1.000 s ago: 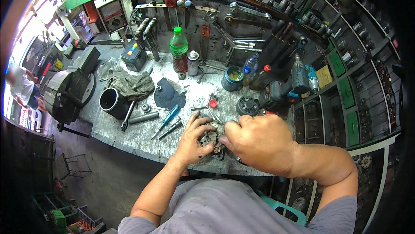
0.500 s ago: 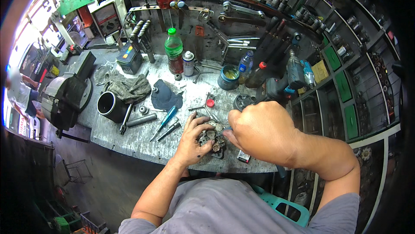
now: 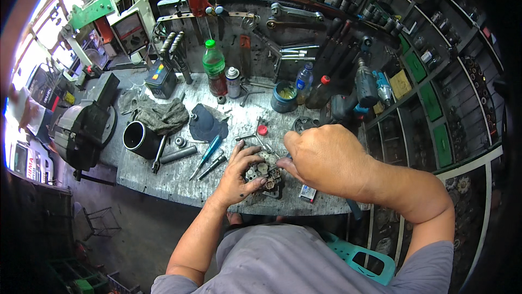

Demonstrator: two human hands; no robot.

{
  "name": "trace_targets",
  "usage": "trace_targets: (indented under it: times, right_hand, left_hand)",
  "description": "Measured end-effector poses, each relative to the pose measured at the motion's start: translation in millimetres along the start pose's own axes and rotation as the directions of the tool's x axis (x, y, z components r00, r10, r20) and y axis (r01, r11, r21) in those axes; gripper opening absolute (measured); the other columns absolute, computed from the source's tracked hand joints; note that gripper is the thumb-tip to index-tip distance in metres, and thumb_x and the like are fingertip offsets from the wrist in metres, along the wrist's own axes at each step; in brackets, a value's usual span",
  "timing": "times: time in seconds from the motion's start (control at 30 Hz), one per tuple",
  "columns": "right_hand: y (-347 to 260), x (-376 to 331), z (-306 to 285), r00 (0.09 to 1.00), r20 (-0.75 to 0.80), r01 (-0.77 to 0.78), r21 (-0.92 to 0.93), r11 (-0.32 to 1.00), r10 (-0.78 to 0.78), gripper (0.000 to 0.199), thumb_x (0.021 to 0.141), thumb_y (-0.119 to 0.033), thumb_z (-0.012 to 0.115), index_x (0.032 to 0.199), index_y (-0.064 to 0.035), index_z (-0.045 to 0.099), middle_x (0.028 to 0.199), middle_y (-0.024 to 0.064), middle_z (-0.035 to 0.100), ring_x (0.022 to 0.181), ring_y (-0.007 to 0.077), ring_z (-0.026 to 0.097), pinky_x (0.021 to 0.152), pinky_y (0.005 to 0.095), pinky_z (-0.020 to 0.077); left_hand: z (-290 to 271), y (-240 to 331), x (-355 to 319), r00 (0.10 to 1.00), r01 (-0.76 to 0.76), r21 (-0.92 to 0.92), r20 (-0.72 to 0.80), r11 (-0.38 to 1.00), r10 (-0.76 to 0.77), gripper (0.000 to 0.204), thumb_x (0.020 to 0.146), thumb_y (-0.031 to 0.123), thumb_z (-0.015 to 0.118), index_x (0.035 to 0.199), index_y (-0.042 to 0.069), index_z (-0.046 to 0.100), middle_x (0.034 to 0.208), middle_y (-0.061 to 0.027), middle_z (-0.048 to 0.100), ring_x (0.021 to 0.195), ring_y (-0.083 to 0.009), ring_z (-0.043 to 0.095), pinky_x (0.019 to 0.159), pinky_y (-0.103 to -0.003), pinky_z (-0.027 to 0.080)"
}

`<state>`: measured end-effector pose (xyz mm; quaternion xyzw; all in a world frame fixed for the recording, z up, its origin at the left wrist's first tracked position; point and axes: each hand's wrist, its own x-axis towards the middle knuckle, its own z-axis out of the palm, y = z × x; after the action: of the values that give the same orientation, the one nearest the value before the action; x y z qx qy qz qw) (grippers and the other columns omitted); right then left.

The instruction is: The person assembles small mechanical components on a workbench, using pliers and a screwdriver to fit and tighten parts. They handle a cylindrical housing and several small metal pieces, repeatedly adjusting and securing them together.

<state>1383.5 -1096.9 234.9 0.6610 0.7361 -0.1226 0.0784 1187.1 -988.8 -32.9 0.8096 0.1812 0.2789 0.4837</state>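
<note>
A small grimy metal part (image 3: 265,173), like a carburettor body, lies near the front edge of the workbench (image 3: 163,177). My left hand (image 3: 241,175) clasps it from the left, fingers curled over its top. My right hand (image 3: 321,158) comes in from the right with its fingers bent down onto the part; whether it pinches a small tool or piece there is hidden by the knuckles. A red cap (image 3: 262,129) sits just behind the part.
Two screwdrivers (image 3: 208,155), a black cylinder (image 3: 138,138), a grey rag (image 3: 162,116), a dark cloth (image 3: 206,123), a green-capped bottle (image 3: 215,74), a spray can (image 3: 234,82) and a blue tub (image 3: 284,97) stand on the bench. A vise (image 3: 84,125) is at left, hung tools behind, shelves at right.
Both hands stay on the metal part. My right hand has shifted slightly over it, and my head has turned a little, sliding the bench in view.
</note>
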Motion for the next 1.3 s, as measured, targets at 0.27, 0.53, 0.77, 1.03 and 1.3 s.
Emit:
trace_targets:
  times: [0.27,0.53,0.77,1.03,1.3]
  right_hand:
    - [-3.4,4.1,5.7,0.985,-0.092,0.144,-0.011,0.990,-0.144,0.028,0.099,-0.021,0.076,0.114,0.0014,0.069,0.092,0.0203,0.077,0.086,0.0398,0.082,0.075,0.0474,0.0663]
    - [7.8,15.2,11.3,0.943,-0.232,0.233,-0.054,0.971,-0.239,0.030,0.102,-0.032,0.077,0.102,-0.0034,0.067,0.087,0.0191,0.072,0.082,0.0396,0.078,0.074,0.0504,0.0633]
    - [3.8,11.1,15.3,0.878,-0.386,0.312,0.017,0.950,-0.282,0.027,0.098,-0.023,0.079,0.105,0.0016,0.069,0.099,0.0240,0.073,0.090,0.0422,0.079,0.079,0.0515,0.0642]
    - [-0.7,19.9,28.3,0.934,-0.281,0.257,0.094,0.962,-0.223,0.032,0.093,-0.018,0.081,0.112,0.0005,0.063,0.106,0.0248,0.071,0.098,0.0440,0.079,0.080,0.0504,0.0652]
    - [-10.9,19.5,28.0,0.960,-0.251,0.176,0.190,0.966,-0.126,0.025,0.096,-0.017,0.077,0.112,-0.0021,0.065,0.106,0.0238,0.071,0.096,0.0436,0.078,0.081,0.0519,0.0637]
  left_hand:
    - [1.0,-0.3,-1.1,1.000,-0.012,0.003,0.000,1.000,0.012,0.055,0.087,0.029,0.091,0.136,0.013,0.072,0.162,-0.0133,0.059,0.167,-0.0500,0.028,0.135,-0.063,0.028]
    - [-4.8,-0.4,0.8,0.999,-0.018,-0.016,0.034,1.000,0.018,0.058,0.086,0.030,0.091,0.138,0.013,0.072,0.166,-0.0134,0.056,0.168,-0.0493,0.026,0.134,-0.063,0.028]
    - [-5.0,0.2,-1.5,0.999,0.008,-0.023,0.043,1.000,-0.007,0.061,0.085,0.031,0.091,0.140,0.013,0.071,0.167,-0.0144,0.055,0.168,-0.0490,0.025,0.134,-0.061,0.029]
    - [-1.4,0.8,-2.2,1.000,-0.003,-0.031,0.000,1.000,0.003,0.055,0.087,0.030,0.090,0.136,0.012,0.074,0.169,-0.0160,0.053,0.169,-0.0486,0.024,0.135,-0.061,0.028]
    - [0.2,-1.4,-3.3,1.000,-0.002,-0.055,-0.006,0.999,0.001,0.056,0.087,0.029,0.090,0.137,0.011,0.073,0.166,-0.0161,0.055,0.168,-0.0481,0.026,0.136,-0.060,0.026]
